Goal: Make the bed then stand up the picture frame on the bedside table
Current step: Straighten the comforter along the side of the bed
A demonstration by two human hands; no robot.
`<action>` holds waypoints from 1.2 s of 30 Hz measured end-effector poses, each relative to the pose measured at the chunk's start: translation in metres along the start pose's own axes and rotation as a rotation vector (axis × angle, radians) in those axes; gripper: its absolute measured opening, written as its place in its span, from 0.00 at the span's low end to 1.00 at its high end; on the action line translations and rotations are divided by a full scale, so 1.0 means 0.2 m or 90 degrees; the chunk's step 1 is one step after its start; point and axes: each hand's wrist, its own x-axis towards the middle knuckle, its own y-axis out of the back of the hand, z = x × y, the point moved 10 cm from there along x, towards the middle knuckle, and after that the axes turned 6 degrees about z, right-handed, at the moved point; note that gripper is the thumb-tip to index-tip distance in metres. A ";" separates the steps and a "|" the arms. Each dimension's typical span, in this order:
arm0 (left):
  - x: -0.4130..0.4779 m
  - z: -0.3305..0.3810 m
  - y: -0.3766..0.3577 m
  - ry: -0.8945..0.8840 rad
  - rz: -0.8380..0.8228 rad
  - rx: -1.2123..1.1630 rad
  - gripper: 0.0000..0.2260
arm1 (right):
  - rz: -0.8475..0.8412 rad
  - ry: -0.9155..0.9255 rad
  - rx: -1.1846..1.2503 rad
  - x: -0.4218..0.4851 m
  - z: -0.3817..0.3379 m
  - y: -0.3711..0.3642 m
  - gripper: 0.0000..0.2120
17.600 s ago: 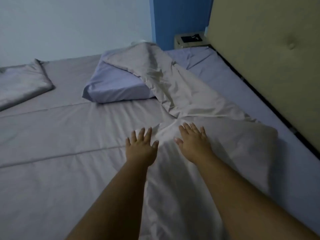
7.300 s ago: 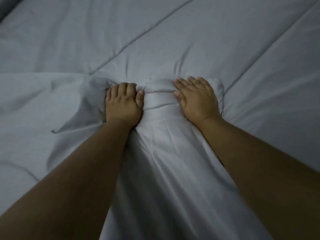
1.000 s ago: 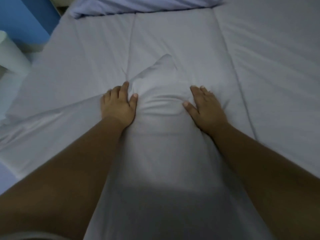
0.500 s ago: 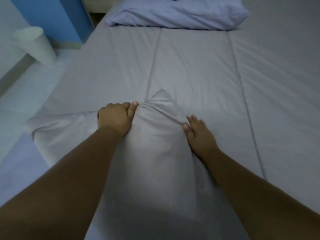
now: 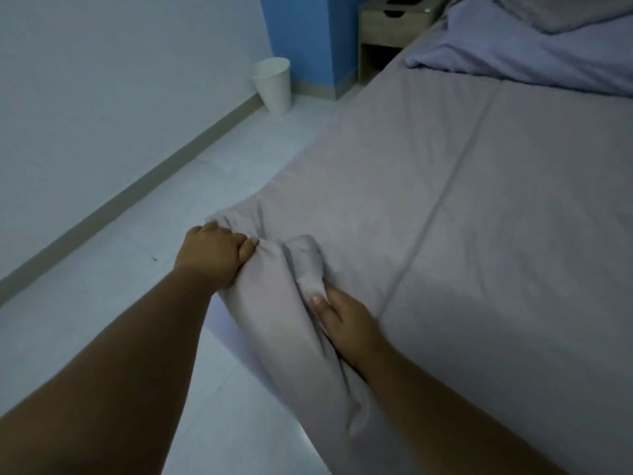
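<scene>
A grey top sheet (image 5: 462,207) covers the bed, and a bunched fold of it (image 5: 291,303) runs along the bed's left edge. My left hand (image 5: 214,255) is shut on that fold at the edge. My right hand (image 5: 346,320) grips the same fold from its right side, thumb on the cloth. A lavender pillow (image 5: 534,60) lies at the head of the bed, top right. The wooden bedside table (image 5: 387,18) stands beyond it against the blue wall. Only a dark object at the frame's top edge shows on the table; no picture frame can be made out.
A white waste bin (image 5: 274,85) stands on the pale tiled floor (image 5: 171,234) by the wall corner. The floor strip runs between the white wall on the left and the bed's left side.
The view has swung left toward the floor and wall. Both hands have pulled the bunched sheet toward the bed's left edge, and my right hand has closed on the fold.
</scene>
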 end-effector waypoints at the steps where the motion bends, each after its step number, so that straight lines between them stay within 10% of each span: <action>1: -0.06 -0.08 -0.04 0.006 -0.022 -0.001 0.22 | -0.030 0.008 0.017 0.00 -0.04 -0.10 0.21; 10: -0.35 -0.60 -0.69 0.250 -0.220 -0.254 0.22 | -0.110 -0.004 0.079 0.13 -0.12 -0.64 0.25; 16: -0.29 -0.76 -0.85 0.506 -0.110 -0.528 0.20 | 0.026 0.113 -0.178 0.48 -0.18 -0.57 0.21; 23: -0.19 -0.83 -0.89 0.393 -0.036 -0.437 0.18 | 0.041 0.041 -0.470 0.73 0.00 -0.50 0.24; 36: 0.55 -0.50 -0.75 0.251 -0.099 -0.474 0.28 | 0.087 -0.022 -0.513 1.16 0.07 -0.35 0.26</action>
